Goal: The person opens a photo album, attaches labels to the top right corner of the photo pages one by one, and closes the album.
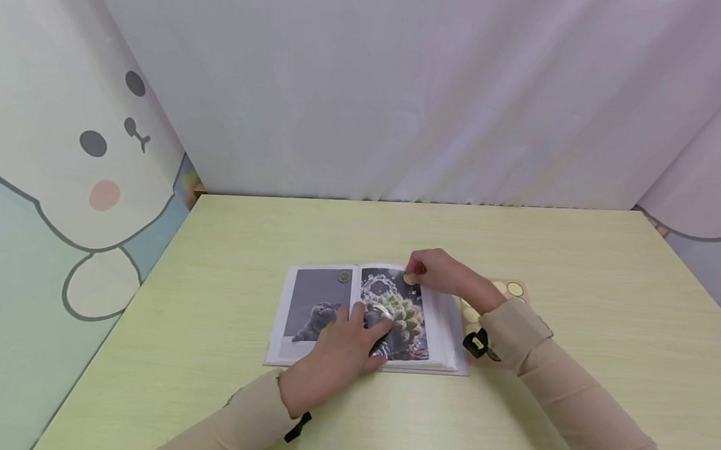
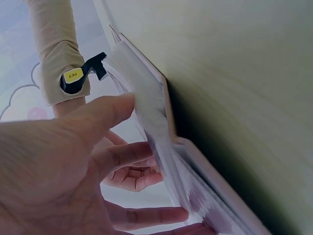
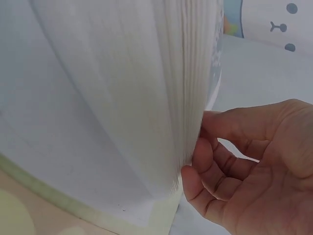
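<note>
A photo album (image 1: 284,344) lies spread on the table, with a grey cat picture (image 1: 315,292) on its left page and a succulent picture (image 1: 402,318) on its right. One round sticker (image 1: 344,276) sits at the cat picture's upper right corner. My left hand (image 1: 339,345) rests across the pages with its fingers spread, pressing the right page near the fold. At the upper right corner of the succulent picture, my right hand (image 1: 439,272) pinches a small round sticker (image 1: 409,278). The right wrist view shows those fingers (image 3: 210,152) right at the page edges (image 3: 183,98).
A sheet of round yellow stickers (image 1: 515,289) lies right of the album, partly under my right forearm. The pale wooden table (image 1: 159,344) reaches back to a light curtain (image 1: 360,102). A cartoon-printed cloth (image 1: 59,200) hangs at the left.
</note>
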`<state>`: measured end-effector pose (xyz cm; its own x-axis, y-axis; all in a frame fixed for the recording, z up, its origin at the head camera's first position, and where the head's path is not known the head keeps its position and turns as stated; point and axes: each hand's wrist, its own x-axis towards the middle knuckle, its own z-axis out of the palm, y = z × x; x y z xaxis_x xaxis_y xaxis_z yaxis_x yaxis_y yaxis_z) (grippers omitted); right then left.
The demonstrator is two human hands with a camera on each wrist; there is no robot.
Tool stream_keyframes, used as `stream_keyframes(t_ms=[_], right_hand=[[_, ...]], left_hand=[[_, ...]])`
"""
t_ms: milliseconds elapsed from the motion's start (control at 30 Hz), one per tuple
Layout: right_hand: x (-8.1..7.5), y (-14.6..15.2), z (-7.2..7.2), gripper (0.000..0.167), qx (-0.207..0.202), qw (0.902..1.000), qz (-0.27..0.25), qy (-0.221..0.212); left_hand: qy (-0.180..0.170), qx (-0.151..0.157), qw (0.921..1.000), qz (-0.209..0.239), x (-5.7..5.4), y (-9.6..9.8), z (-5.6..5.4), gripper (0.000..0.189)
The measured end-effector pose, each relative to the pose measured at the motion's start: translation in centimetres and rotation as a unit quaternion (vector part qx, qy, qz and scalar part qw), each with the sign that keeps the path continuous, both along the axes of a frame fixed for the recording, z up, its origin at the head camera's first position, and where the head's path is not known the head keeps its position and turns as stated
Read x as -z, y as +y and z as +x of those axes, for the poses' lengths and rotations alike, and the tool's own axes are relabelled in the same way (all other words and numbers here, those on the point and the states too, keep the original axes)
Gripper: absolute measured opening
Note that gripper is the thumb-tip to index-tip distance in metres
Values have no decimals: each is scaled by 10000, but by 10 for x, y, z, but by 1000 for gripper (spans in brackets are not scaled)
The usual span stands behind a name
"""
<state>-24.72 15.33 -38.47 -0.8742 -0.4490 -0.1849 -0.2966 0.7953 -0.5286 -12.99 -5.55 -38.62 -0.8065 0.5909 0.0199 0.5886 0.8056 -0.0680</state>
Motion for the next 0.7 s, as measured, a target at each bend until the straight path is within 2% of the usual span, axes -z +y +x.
stream_keyframes(t_ms=[433,700], right_hand=[[-4,1,0,12,-103,9992,294,251],[-3,4,0,19,10,9992,361,191]], left_hand=[[-55,26,10000,53,0,-1,0,48],[-93,-8,10000,-13,0,0,-1,48]])
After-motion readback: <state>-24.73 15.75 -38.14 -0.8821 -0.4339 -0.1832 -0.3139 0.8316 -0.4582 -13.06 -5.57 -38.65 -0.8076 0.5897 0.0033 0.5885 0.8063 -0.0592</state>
